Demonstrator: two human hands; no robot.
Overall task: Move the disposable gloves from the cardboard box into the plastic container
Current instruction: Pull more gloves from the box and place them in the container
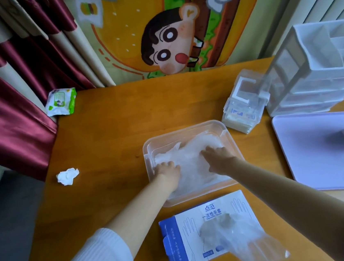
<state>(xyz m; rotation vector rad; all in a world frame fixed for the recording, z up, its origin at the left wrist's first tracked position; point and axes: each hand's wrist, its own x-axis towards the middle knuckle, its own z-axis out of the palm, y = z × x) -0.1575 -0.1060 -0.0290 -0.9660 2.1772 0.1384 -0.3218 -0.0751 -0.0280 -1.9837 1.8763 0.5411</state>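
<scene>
Gloves in tub (191,156): a crinkled, translucent white heap of thin film covers most of the floor. It looks puffy and likely to spring up, which is probably why you are bearing down on it.
Left hand (168,170): it is on the heap's near-left part with the knuckles raised and the fingertips sunk into the film. I cannot tell whether they pinch any.
Right hand (219,158): it lies on the right side with the fingers spread fairly flat. It presses and holds nothing.
Plastic container (195,196): clear, shallow and round-cornered with no lid. Your two hands on either side spread the load.
Cardboard box (179,237): flat, white and blue, printed with glove outlines. It lies just beside the tub's near wall, so the carry is short.
Gloves at box (243,240): a limp, glossy bunch spills from the box's opening, so the task is likely part done.
Table (112,126): smooth orange-brown wood.
Crumpled tissue (67,176): lies well to the left.
Drawer unit (315,75): white plastic, at the far right.
</scene>
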